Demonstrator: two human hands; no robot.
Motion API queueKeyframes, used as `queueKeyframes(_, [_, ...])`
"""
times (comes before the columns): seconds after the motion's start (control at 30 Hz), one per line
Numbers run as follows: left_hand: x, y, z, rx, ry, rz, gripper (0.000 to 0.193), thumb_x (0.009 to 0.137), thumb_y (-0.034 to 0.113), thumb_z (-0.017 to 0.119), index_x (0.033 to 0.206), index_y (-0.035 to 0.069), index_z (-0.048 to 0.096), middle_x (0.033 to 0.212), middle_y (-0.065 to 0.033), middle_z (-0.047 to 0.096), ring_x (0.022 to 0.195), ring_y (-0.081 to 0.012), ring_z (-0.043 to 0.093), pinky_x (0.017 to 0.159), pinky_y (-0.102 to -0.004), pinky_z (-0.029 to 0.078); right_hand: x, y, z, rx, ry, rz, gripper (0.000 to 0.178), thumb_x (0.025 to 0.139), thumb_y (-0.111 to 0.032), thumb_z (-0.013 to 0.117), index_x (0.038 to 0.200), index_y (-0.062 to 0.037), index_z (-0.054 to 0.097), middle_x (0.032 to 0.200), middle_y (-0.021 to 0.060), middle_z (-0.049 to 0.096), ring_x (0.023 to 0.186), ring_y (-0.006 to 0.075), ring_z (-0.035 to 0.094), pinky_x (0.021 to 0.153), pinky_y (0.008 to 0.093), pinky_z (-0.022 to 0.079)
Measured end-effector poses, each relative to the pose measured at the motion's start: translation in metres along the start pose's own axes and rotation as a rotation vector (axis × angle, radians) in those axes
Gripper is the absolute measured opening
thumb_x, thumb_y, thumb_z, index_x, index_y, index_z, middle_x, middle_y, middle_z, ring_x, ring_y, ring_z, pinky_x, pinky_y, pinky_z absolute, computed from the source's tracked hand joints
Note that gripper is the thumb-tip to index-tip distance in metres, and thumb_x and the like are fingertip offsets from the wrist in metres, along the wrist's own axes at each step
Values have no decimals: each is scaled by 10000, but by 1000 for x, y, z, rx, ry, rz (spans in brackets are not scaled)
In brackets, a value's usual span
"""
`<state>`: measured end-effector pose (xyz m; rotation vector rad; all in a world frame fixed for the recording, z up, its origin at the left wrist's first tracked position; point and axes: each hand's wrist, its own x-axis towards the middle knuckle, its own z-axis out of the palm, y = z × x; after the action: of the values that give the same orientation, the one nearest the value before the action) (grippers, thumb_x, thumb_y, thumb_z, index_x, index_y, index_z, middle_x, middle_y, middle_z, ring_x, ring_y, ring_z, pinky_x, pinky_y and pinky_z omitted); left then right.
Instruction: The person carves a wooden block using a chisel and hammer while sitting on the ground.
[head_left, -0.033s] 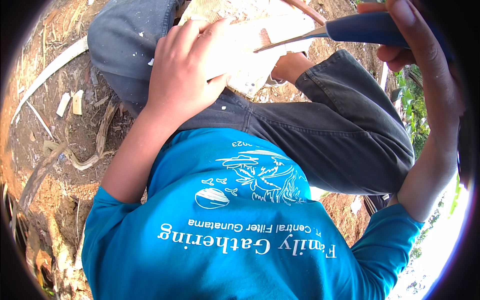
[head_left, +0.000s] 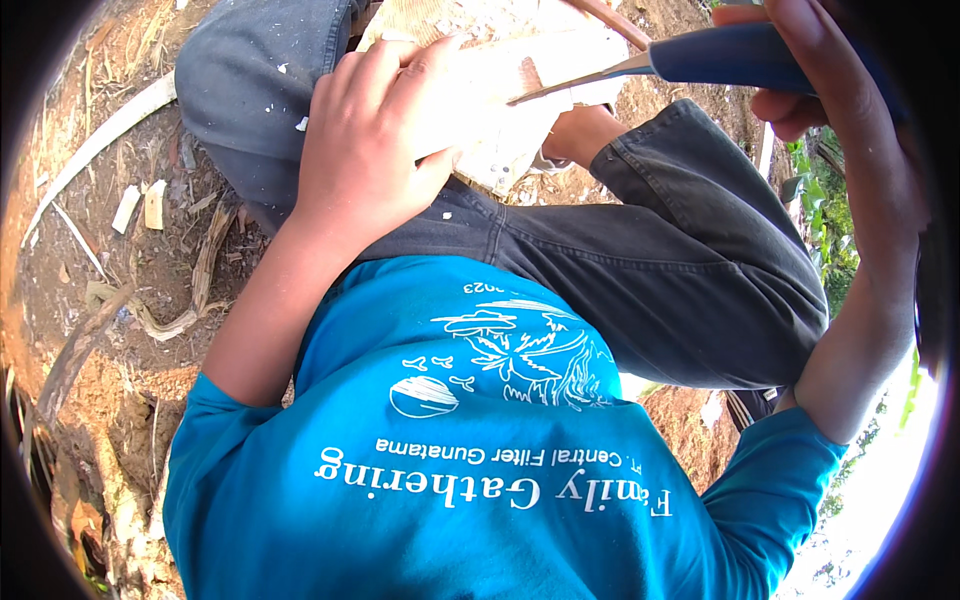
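Observation:
A pale wooden board (head_left: 500, 165) lies across my lap, its middle washed out by bright light. My left hand (head_left: 375, 130) rests on its left part, fingers stretched over the surface and thumb apart from them. At the upper right my right hand (head_left: 840, 80) is wrapped round the dark blue handle of a narrow-bladed tool (head_left: 730, 55). The thin blade points left, and its tip meets the board or hangs just over it; I cannot tell which. Whether the blade is a knife or a saw seen edge-on does not show.
My crossed legs in dark trousers (head_left: 660, 240) lie under and beside the board. A bare foot (head_left: 580, 135) shows below the blade. Wood chips (head_left: 154, 205), a curved pale strip (head_left: 100, 135) and dry roots (head_left: 80, 345) lie on brown soil at the left. Green plants (head_left: 830, 210) grow at the right.

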<state>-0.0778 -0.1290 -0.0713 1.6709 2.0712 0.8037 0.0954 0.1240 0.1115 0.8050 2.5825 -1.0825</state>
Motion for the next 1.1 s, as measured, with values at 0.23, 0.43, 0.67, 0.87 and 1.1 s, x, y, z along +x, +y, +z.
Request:
queueKeyframes(0.23, [-2,5,-6,117,-31,-18,815,676,175,864,1427,92,560,1242,-99,591,1101,-307,578,929,-437,456,1,-37,11,13,14,-13,227,933,-200,741,1063,-13,737,1027,156,742,859,238,748,745,298,607])
queueKeyframes(0.43, [-3,5,-6,142,-10,-8,817,708,223,855,1453,117,536,1230,-112,584,1104,-311,569,954,-444,454,-26,-74,43,-135,44,-320,217,748,-124,831,902,6,750,929,170,717,872,295,730,755,366,557])
queueKeyframes(0.67, [-6,-6,-2,101,36,36,779,742,273,848,1440,116,543,1175,-96,578,1082,-296,572,936,-440,458,-44,-58,31,42,288,-73,224,991,-206,680,985,9,740,1041,194,711,828,209,716,632,281,580])
queueKeyframes(0.87, [-3,-6,2,142,47,59,766,742,320,867,1414,102,569,1125,-69,572,1067,-253,574,898,-416,458,-14,-55,-1,-251,246,-221,313,1024,-279,641,1046,13,748,1035,180,723,706,196,698,637,303,551])
queueKeyframes(1.1, [-5,-4,3,125,57,28,778,729,312,880,1412,106,569,1126,-60,570,1068,-242,572,884,-409,450,27,-30,-7,-169,80,-174,236,980,-205,680,1016,17,751,986,160,726,715,188,696,644,297,551])
